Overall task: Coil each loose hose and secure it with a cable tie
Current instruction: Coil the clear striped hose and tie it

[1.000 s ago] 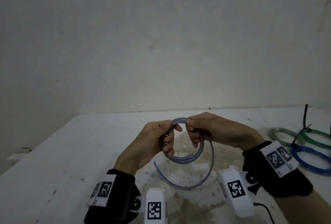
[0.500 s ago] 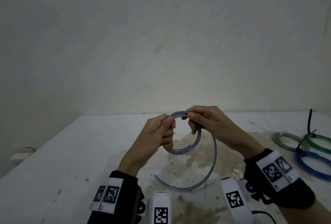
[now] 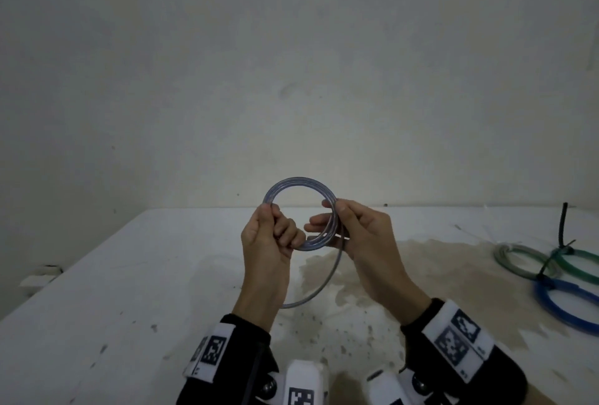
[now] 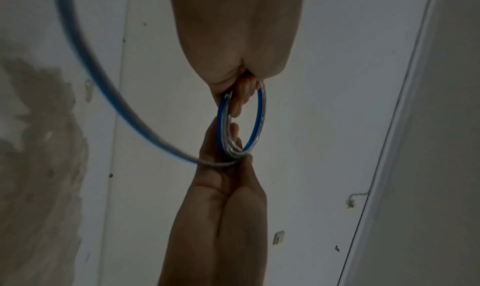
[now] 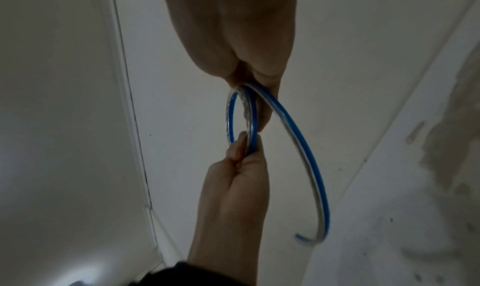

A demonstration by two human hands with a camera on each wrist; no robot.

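A plain pale wall is standing behind the white table (image 3: pixel 97 291), which is carrying a brown stain in the middle, and you are working above it. At the far right of the table three finished coils are lying: a grey coil (image 3: pixel 515 258), a green coil (image 3: pixel 580 267) and a blue coil (image 3: pixel 564 305), and each seems to be closed with a black cable tie (image 3: pixel 564 226), though the ties are too small to count surely. So I am judging that three hoses are already done and this one is still in work. You are holding the clear hose (image 3: pixel 299 190) in the air between the two hands, well above the table. Your left hand (image 3: pixel 267 242) is gripping the left side of the ring with curled fingers, and your right hand (image 3: pixel 363 236) is pinching the right side between thumb and fingers. A few turns are already lying together in the ring, but the loose tail (image 3: pixel 324 281) is still hanging down in a wide curve, not touching the ring. You are needing to wind this tail in, and then to put a tie around the bundle; I am seeing no free tie near your hands.
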